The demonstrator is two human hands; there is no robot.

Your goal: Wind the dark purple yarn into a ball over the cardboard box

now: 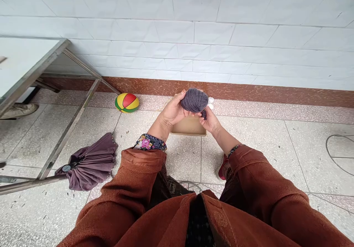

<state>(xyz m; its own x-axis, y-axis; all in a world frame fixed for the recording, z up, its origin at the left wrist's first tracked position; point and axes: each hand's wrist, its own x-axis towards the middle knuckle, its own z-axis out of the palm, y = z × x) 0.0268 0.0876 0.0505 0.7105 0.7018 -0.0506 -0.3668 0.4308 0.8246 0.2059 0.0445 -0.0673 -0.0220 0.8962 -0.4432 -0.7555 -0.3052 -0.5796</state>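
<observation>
Head view: a dark grey yarn ball (194,100) is held up over an open cardboard box (188,127) on the floor (254,147).
Left grip: left hand (174,109) closed round the ball's left end, thumb at its far-left edge; nearer to its bulk.
Right grip: right hand (211,121) pinches a small dark yarn bit (204,114) at the ball's near right side.
Yarn axis: long side runs left to right, roughly along the wall (249,36), right end pointing towards an unidentifiable white piece (211,101).

Head cam, fwd & down
</observation>
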